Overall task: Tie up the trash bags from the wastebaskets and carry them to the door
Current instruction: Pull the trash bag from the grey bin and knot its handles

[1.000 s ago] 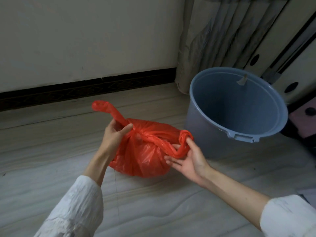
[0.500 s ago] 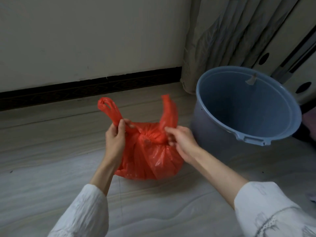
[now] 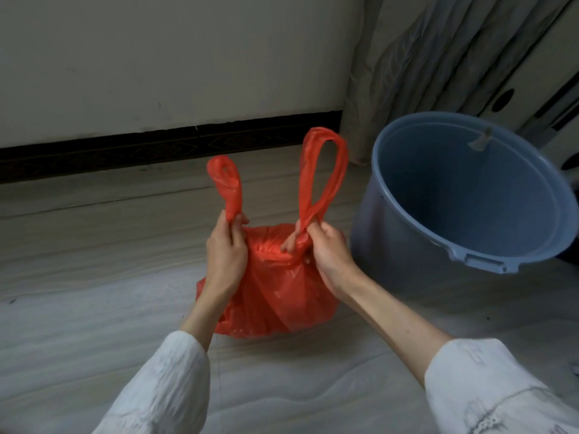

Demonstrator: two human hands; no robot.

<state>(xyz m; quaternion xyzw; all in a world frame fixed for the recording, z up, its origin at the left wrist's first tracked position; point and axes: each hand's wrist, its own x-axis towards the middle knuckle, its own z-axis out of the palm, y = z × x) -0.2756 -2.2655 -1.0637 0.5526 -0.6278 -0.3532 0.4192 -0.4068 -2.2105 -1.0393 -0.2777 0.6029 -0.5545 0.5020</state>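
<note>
Pale wood-grain flooring (image 3: 78, 308) runs up to a white wall (image 3: 156, 57) edged with a dark baseboard (image 3: 125, 148). On that floor, just to the left of a blue plastic wastebasket (image 3: 470, 245), sits a red plastic trash bag (image 3: 275, 302), bulging and creased (its contents cannot be made out). Both of its handle loops stand upright above the gathered mouth: the left handle loop (image 3: 227, 183) is short and twisted, the right handle loop (image 3: 322, 173) taller and open.

The left hand (image 3: 224, 255) rises from a white sleeve (image 3: 163, 386), forearm angled up toward the bag, fingers curled tightly and pinching the base of the left loop. The right hand (image 3: 329, 252) comes in from the wastebasket side, wrist bent, thumb and curled fingers gripping the base of the right loop where the plastic bunches. The two hands are near each other, apart, over the bag's top.

Behind the wastebasket hangs a grey curtain (image 3: 423, 57).
</note>
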